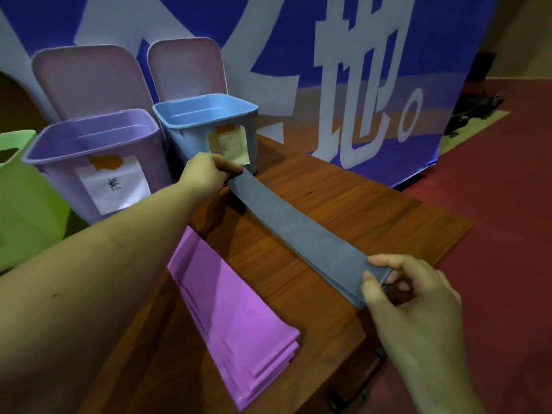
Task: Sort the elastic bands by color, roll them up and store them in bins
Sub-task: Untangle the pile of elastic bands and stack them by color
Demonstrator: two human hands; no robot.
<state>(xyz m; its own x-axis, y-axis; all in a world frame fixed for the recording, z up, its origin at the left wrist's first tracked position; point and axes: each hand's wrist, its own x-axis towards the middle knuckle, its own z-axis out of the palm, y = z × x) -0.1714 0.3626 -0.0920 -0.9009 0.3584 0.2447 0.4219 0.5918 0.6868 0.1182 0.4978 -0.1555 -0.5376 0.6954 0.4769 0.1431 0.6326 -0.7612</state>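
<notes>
- Grey band [301, 231] lies stretched flat over the wooden table [373, 201], its long axis running from beside the blue bin [206, 127] toward the table's near right edge.
- Left hand [206, 173] pinches the end just in front of the blue bin.
- Right hand [409, 297] grips the opposite end, thumb on top.
- Pink bands [236, 318] lie stacked left of the grey band, nearer than the purple bin [95, 156].

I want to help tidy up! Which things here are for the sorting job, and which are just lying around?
For the job:
grey-blue band, held at both ends by the left hand and right hand
pink bands stack
purple bin
blue bin
green bin

Just there:
blue banner
wooden table
dark clutter on the floor
</notes>
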